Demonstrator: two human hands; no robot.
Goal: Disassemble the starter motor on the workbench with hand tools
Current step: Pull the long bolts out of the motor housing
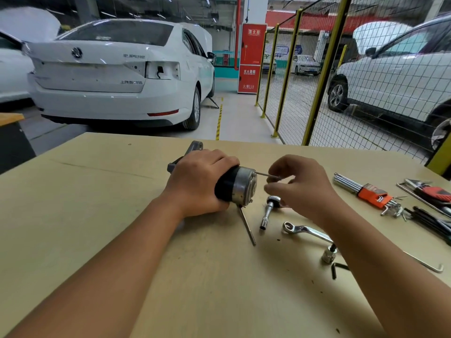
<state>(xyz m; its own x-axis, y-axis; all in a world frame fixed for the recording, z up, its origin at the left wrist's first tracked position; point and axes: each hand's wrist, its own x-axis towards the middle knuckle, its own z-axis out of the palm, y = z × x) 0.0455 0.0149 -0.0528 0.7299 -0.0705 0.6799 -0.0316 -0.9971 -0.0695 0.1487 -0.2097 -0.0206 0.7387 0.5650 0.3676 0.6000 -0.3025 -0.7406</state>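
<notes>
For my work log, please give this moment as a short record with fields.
motor: starter motor lying on the bench
left hand: grips the motor body
right hand: pinches a thin rod sticking out of the end cap
loose beside motor: long bolt, socket tool, ring wrench
far right: hex key set

Pale wooden workbench [97, 215] with a starter motor and hand tools on top

The starter motor [234, 185] lies on its side near the middle of the bench, and a long through bolt [247, 226] rests against its near end. Just right of that lie a socket extension [267, 212] and an offset ring spanner [305, 231], then a small socket [329, 254] and a loose black hex key [336, 269]. Toward the right edge sit a hex key set in an orange holder [371, 193], a bundle of black hex keys [432, 222] and a metal tray [415, 195] holding red-handled tools.
</notes>
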